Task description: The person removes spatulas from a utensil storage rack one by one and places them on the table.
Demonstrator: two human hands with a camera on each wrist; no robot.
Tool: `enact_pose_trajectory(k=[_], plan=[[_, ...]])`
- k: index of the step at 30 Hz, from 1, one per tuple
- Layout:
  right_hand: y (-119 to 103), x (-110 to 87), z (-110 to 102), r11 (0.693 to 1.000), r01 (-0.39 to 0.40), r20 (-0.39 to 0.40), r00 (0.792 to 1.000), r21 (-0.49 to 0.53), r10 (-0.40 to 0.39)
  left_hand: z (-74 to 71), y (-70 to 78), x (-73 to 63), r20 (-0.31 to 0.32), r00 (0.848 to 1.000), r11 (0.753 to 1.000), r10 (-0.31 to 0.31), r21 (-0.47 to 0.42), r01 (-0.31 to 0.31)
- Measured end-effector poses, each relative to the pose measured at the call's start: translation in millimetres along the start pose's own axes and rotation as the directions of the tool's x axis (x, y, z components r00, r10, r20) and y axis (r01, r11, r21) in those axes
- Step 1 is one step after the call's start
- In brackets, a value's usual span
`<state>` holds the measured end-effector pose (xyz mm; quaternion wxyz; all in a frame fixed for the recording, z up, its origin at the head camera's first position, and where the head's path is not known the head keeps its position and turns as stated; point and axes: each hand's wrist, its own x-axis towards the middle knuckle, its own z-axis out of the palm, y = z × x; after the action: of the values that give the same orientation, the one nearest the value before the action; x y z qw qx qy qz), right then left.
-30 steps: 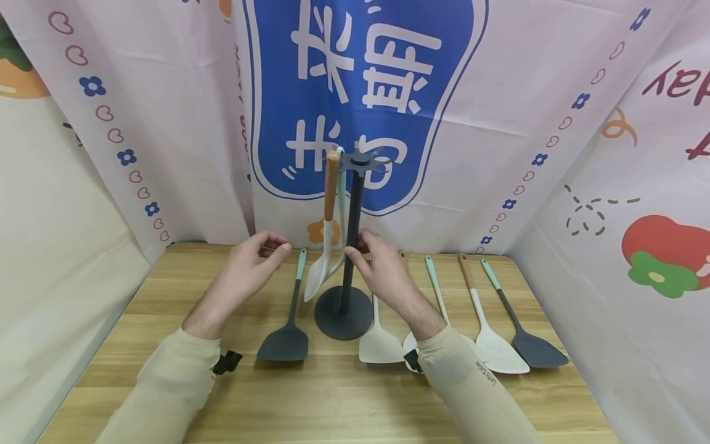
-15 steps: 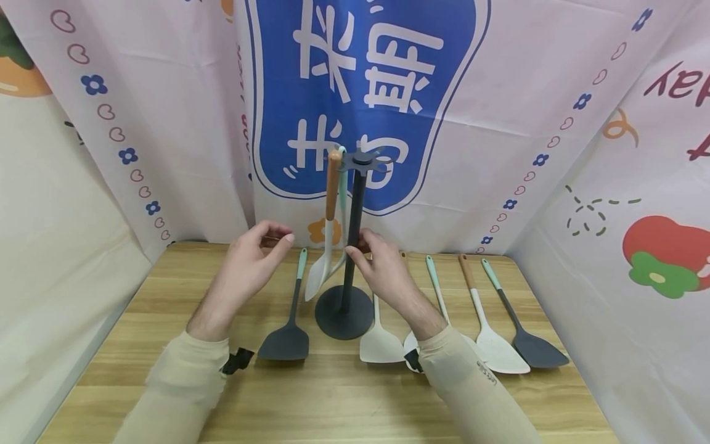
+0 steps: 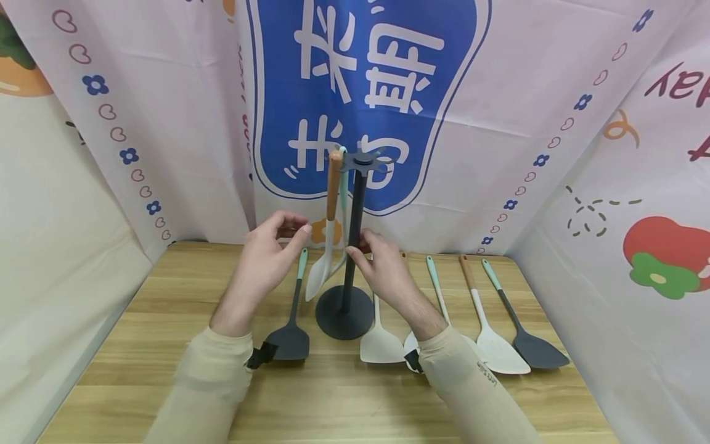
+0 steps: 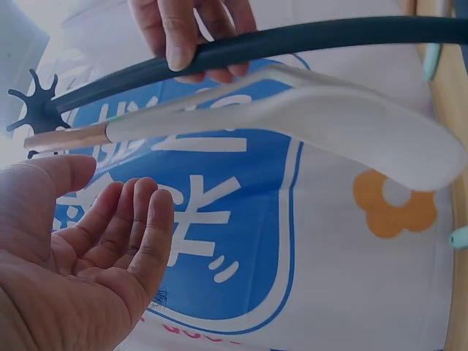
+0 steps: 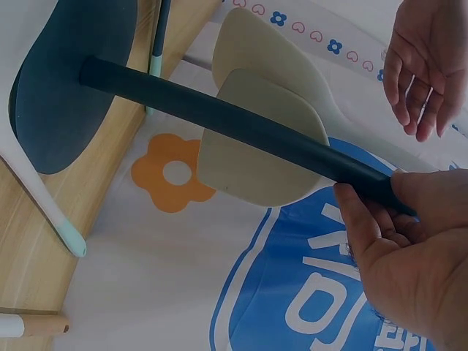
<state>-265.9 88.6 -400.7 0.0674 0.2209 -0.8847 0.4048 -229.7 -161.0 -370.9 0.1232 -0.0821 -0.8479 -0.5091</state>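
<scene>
A dark utensil stand [image 3: 359, 203] with a round base and a hooked top rises mid-table in the head view. My right hand [image 3: 383, 262] grips its pole, thumb and fingers round it, as the right wrist view [image 5: 417, 256] also shows. On the stand's left side hang two pale spatulas: one with a wooden handle [image 3: 333, 191], and one with a mint handle [image 3: 344, 185] partly hidden behind it. My left hand [image 3: 272, 250] hovers to their left, fingers loosely bent and holding nothing. In the left wrist view, a gap separates that hand [image 4: 88, 256] from the wooden handle [image 4: 73, 137].
Left of the base lies a dark spatula [image 3: 288, 342] with a mint handle. Several more lie on the right, among them a cream one [image 3: 383, 346], a white one [image 3: 496, 348] and a dark one [image 3: 537, 350]. A printed cloth [image 3: 471, 185] backs the wooden table [image 3: 333, 407].
My left hand has moved right and slightly up, closer to the hanging spatulas. My right hand stays on the pole; the stand and spatulas look unmoved.
</scene>
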Motion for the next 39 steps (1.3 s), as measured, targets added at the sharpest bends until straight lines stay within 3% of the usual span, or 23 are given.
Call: enact_pose_trajectory(k=[20, 29, 39], plan=[[-2, -0.9, -1, 1.000, -0.009, 0.001, 1.000, -0.006, 0.009, 32.3, 6.3, 10.9, 0.007, 1.000, 0.984, -0.006, -0.180, 0.007], [-4, -1.6, -2, 1.000, -0.010, 0.004, 1.000, -0.011, 0.010, 40.2, 8.6, 14.2, 0.012, 1.000, 0.982, 0.010, -0.190, -0.008], [-1, -1.3, -1, 1.000, -0.012, -0.001, 1.000, -0.011, 0.012, 39.3, 10.2, 14.7, 0.011, 1.000, 0.984, 0.026, -0.174, -0.023]])
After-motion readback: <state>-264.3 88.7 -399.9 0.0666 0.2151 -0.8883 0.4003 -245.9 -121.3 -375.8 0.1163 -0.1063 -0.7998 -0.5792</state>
